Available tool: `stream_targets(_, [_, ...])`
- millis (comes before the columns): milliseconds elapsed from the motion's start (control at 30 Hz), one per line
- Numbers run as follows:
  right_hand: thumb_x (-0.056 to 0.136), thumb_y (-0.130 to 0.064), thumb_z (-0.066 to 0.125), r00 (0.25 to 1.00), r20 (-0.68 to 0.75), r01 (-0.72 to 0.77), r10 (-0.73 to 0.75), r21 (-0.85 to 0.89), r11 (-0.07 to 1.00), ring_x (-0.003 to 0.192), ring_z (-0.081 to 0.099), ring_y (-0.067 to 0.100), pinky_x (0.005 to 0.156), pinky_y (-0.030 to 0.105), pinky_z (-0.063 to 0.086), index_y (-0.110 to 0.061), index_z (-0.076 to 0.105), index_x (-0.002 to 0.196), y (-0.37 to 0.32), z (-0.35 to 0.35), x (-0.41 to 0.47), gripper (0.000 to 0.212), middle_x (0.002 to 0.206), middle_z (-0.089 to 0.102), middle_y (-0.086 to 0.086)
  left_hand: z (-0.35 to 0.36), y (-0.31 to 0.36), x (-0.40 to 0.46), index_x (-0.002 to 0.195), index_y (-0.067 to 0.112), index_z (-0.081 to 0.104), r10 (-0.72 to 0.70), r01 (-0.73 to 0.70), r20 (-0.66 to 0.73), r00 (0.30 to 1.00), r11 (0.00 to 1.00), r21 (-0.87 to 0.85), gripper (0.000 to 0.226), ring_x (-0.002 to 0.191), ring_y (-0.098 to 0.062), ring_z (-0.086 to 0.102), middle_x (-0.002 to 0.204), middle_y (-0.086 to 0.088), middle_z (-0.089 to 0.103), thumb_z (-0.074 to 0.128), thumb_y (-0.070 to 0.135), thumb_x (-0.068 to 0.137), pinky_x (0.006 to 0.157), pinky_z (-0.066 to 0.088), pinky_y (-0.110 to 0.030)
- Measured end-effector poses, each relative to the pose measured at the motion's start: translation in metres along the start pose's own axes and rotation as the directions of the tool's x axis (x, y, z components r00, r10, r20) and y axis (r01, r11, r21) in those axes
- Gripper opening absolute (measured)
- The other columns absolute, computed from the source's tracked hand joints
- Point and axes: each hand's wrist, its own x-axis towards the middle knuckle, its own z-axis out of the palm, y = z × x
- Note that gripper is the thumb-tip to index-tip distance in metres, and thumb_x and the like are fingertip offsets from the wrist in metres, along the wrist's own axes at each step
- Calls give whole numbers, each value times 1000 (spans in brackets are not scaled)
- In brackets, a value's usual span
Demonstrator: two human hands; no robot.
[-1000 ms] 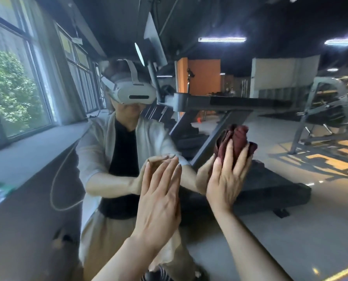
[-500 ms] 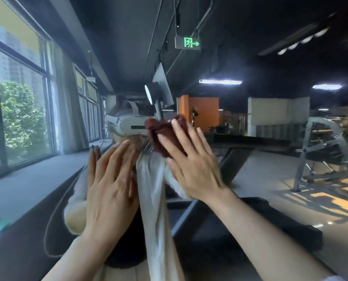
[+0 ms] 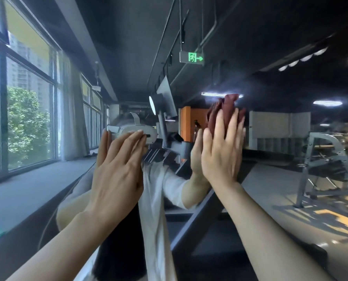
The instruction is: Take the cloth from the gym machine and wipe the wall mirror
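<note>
The wall mirror fills almost the whole head view. A bunched dark red cloth lies against the glass, right of centre. My right hand presses it flat to the mirror with straight fingers. My left hand lies flat on the glass to the left, fingers straight and holding nothing. Behind both hands the mirror shows their reflections and a person in a white headset and white top.
Reflected in the mirror are a treadmill, a grey gym frame at the right, large windows with a sill along the left, and a green exit sign overhead.
My right hand has swept the cloth across the glass, first up and left, then back to the right. My left hand stays flat on the mirror. My view has tilted upward.
</note>
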Motion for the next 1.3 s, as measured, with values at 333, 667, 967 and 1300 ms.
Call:
stream_targets(333, [107, -45, 20, 991, -30, -131, 130, -24, 991, 148, 25, 47, 121, 57, 21, -4, 35, 155, -29, 5, -21, 64, 161, 25, 27, -16, -14, -5, 132, 1, 61, -5, 5, -5, 1000, 1000, 9, 47, 132, -34, 49, 137, -14, 59, 53, 7, 86, 121, 15, -57])
stream_targets(667, [104, -41, 32, 795, 104, 597, -598, 35, 801, 150, 25, 35, 123, 55, 11, -30, 44, 151, -129, 20, 39, 50, 165, 27, 10, -27, -48, 20, 131, 3, 57, -207, 213, -103, 973, 975, 60, 53, 119, -41, 46, 132, -18, 54, 69, 12, 80, 118, 15, -59])
stream_targets(967, [104, -42, 24, 998, -9, 63, -63, -64, 996, 151, 24, 37, 121, 57, 23, -23, 39, 155, 12, 4, 83, 56, 164, 26, 15, 11, 36, 91, 132, 10, 61, 67, -71, 50, 997, 994, 84, 56, 128, -30, 47, 135, -9, 58, 72, 28, 79, 114, 20, -67])
stream_targets(1300, [101, -47, 13, 994, 27, 106, -106, -7, 994, 154, 14, 29, 125, 49, 9, -30, 31, 158, 76, -7, 121, 62, 167, 19, 7, 57, 124, 132, 132, 8, 59, 155, -155, -8, 988, 988, -6, 52, 119, -26, 51, 130, -7, 58, 49, 29, 85, 116, 14, -68])
